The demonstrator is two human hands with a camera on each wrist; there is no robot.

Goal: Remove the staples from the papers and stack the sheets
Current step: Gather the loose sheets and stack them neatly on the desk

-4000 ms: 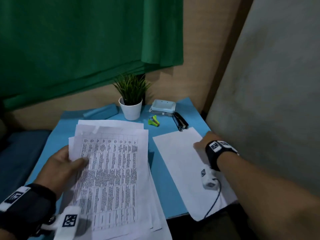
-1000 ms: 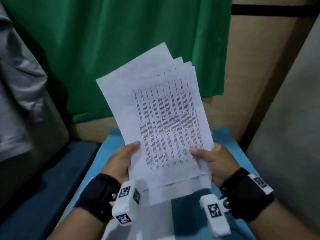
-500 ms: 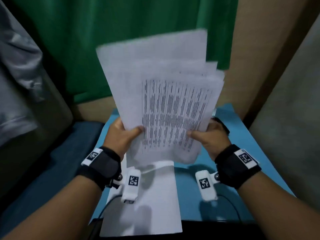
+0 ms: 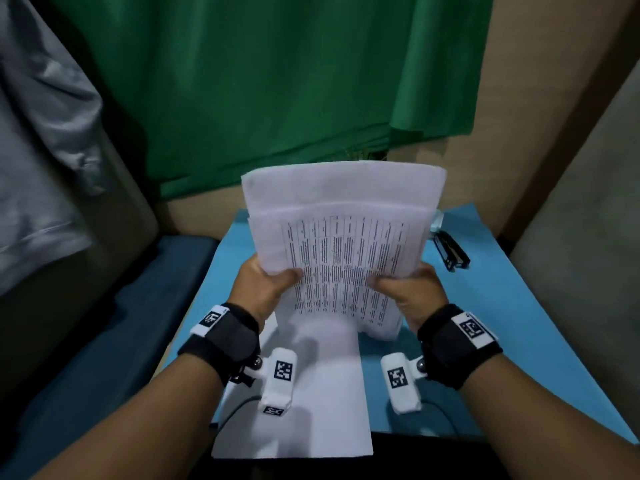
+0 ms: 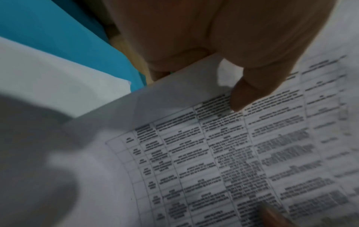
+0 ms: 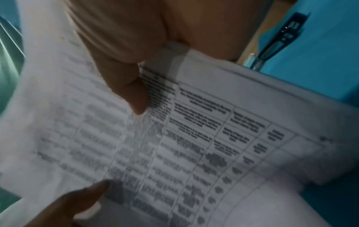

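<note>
Both hands hold a sheaf of printed papers (image 4: 346, 237) upright above the blue table (image 4: 502, 306), its lower edge resting near a single white sheet (image 4: 322, 393) that lies flat on the table. My left hand (image 4: 266, 285) grips the sheaf's left edge, thumb on the printed front. My right hand (image 4: 405, 289) grips the right edge the same way. In the left wrist view the thumb (image 5: 246, 93) presses on the printed table of the papers (image 5: 213, 153). The right wrist view shows the thumb (image 6: 132, 95) on the papers (image 6: 194, 138). No staple is visible.
A black stapler (image 4: 450, 252) lies on the table at the back right, seen also as the stapler (image 6: 279, 36) in the right wrist view. A green curtain (image 4: 259, 81) hangs behind. A dark blue seat (image 4: 104, 341) lies to the left. Wrist camera cables trail over the table's front edge.
The sheaf has been lifted off the table into both hands, squared up and lowered until its bottom edge comes down by the flat sheet. The fanned sheets have drawn closer together.
</note>
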